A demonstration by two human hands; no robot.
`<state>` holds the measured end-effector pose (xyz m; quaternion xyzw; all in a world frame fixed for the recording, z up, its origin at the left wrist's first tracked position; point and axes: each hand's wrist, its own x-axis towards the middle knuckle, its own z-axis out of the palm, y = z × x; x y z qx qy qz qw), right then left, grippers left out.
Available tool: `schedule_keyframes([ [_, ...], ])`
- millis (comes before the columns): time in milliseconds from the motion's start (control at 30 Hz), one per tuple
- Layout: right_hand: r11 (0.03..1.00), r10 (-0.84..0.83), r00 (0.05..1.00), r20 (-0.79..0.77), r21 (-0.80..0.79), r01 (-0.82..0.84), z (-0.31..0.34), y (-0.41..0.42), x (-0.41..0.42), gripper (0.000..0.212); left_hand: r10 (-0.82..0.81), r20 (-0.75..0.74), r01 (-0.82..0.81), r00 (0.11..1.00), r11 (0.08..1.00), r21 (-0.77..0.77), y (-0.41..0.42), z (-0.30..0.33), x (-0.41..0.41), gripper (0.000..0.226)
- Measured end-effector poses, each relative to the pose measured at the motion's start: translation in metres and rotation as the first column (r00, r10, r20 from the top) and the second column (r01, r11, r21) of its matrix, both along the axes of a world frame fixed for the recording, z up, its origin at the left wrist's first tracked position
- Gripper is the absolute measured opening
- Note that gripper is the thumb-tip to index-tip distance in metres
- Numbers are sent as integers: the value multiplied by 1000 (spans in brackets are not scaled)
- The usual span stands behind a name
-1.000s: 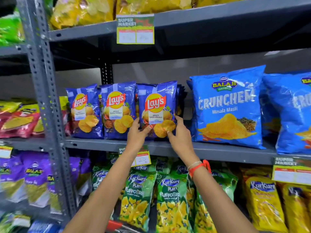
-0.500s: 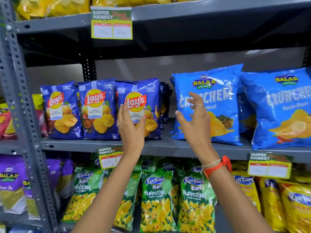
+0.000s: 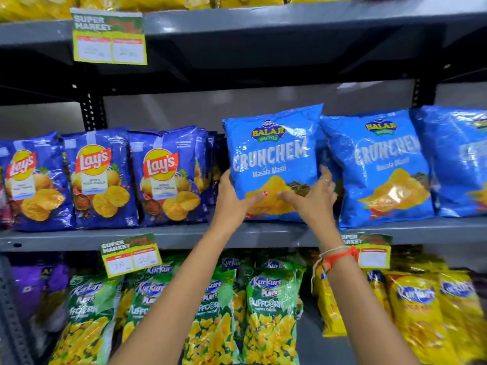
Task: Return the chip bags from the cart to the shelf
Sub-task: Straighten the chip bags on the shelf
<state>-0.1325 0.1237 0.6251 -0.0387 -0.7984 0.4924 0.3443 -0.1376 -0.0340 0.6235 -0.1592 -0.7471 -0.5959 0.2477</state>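
Both hands, left [image 3: 232, 204] and right [image 3: 313, 198], are shifted from purple bags [image 3: 168, 177] to grasp blue bag [image 3: 274, 159], being straightened on shelf [image 3: 184, 237].

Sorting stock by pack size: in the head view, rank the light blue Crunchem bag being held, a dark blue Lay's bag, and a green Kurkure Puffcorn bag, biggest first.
1. Light blue Crunchem bag.
2. Green Kurkure Puffcorn bag and dark blue Lay's bag: unsure, since the Kurkure is nearer and partly cut off.

Blue Crunchem bag [image 3: 274, 159] upright on mid shelf [image 3: 184, 237].
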Motion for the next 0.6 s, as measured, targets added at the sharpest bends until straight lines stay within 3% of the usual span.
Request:
schedule_keyframes([
  [67, 980, 180, 981, 73, -102, -173, -5, 11, -7, 114, -45, 140, 36, 989, 997, 63, 2, -1, -14, 96],
  [167, 943, 318, 939, 129, -142, -300, -12, 23, -10, 92, -55, 225, 45, 973, 998, 49, -2, -10, -25, 94],
  [267, 928, 364, 925, 107, -128, -350, -12, 30, -9, 71, 41, 203, -55, 978, 996, 64, -2, -16, -20, 84],
  [433, 913, 408, 909, 81, -65, -403, -8, 34, -12, 82, 175, 43, -176, 984, 984, 9, 6, -18, -10, 80],
  [600, 907, 419, 904, 86, -85, -412, -9, 39, -19, 85, 184, 36, -183, 982, 983, -27, 12, -17, -5, 77],
])
